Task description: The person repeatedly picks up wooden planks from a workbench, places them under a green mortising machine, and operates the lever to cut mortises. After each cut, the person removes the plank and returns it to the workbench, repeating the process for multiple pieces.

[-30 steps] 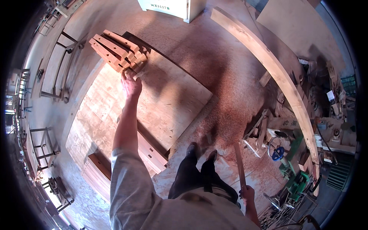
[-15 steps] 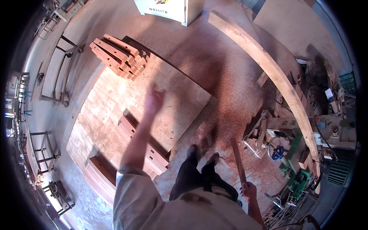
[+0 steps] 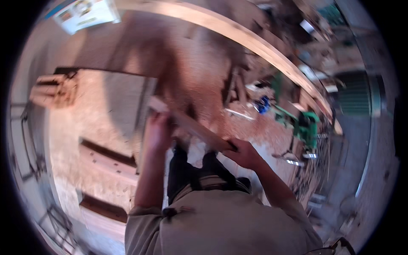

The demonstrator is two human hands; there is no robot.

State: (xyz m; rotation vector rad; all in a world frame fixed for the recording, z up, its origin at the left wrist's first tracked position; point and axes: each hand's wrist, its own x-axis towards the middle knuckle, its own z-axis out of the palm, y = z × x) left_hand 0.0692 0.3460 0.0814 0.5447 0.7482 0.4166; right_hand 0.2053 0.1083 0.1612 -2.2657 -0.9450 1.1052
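Note:
A reddish wooden bar (image 3: 196,128) is held slantwise in front of my body, its far-left end higher in the picture than its right end. My left hand (image 3: 160,129) is at that far-left end with its fingers against the wood; motion smears them somewhat. My right hand (image 3: 243,153) is wrapped round the near-right end. To the left lies a broad plywood sheet (image 3: 114,91), dusted with sawdust. On it rest a row of mortised wooden pieces (image 3: 106,163), a second wooden row (image 3: 102,221) nearer me, and a stack of wooden bars (image 3: 55,90) at the far left.
A long pale timber (image 3: 259,46) crosses the far and right side. Right of me are a green machine (image 3: 307,129), a blue handwheel (image 3: 262,104) and scrap wood. A white machine panel (image 3: 87,17) stands far left. Sawdust (image 3: 191,76) covers the floor; metal racks stand leftmost.
My view has swung to the right. My left hand has come from above the plywood onto the bar. My right hand has raised the bar from my right side to across my front.

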